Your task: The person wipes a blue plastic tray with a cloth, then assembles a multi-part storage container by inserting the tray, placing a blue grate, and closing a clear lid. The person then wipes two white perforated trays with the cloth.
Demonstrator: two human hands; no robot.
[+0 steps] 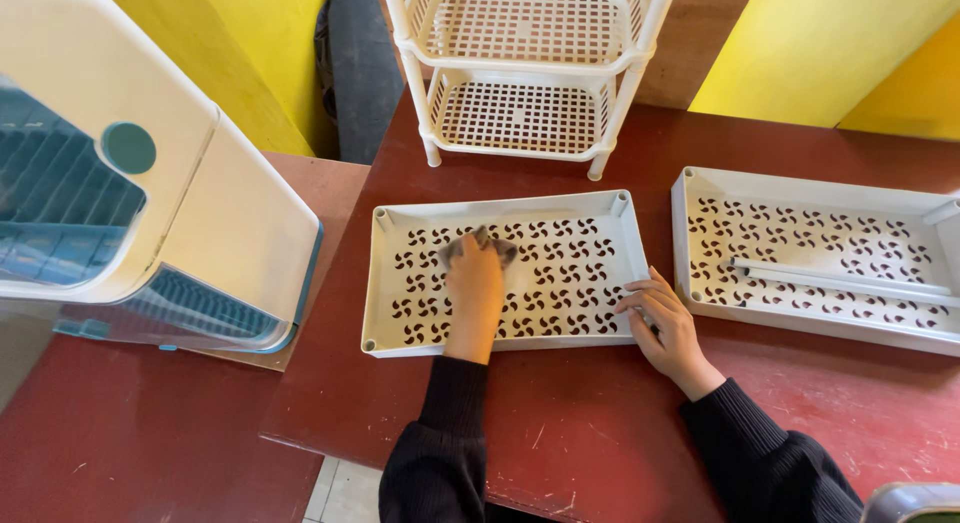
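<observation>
Cream plastic tray (400,313), pierced with pinwheel holes, lies flat on the dark red desk (600,423), long axis running left to right across the person. Left hand (475,288) sits inside it, left of middle, fingers curled down over a small grey cloth (490,245) pressed to the tray floor; cloth pokes out past the fingertips, away from the body. Right hand (665,323) rests on the tray's near right corner, fingers loosely bent over the rim, gripping nothing else. Second tray (700,273) lies just right, apart from the first, with loose white rods (840,280) in it. Tiered white rack (520,118) stands behind. Large white and teal box (230,223) sits left on a lower desk. Yellow walls (820,43) behind.
</observation>
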